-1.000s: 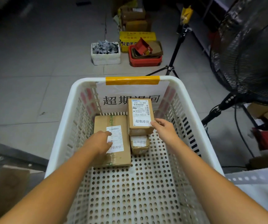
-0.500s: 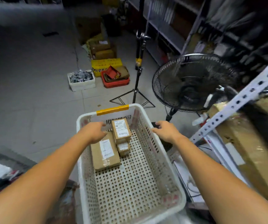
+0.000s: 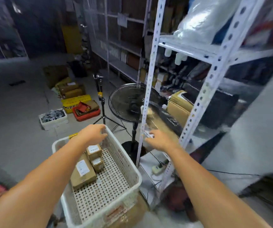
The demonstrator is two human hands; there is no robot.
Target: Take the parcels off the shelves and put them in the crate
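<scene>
Cardboard parcels (image 3: 82, 174), three, lie in the white crate (image 3: 129, 165) while the left hand (image 3: 91, 135) above its rim and right hand (image 3: 159, 139) by the shelf (image 3: 203, 94) hover empty, fingers loose; the shelf's brown box (image 3: 179, 106) looks stiff, probably light, best gripped by opposite sides

A black fan (image 3: 129, 102) stands beside a tripod (image 3: 102, 109), a red tray (image 3: 87, 117) just left

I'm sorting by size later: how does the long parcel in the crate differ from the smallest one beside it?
The long parcel is far bigger and flatter than the smallest parcel, which is stubby. The long parcel lies on the left of the crate floor; the smallest parcel sits to its right. Both are brown cardboard with a white label on top.
</scene>
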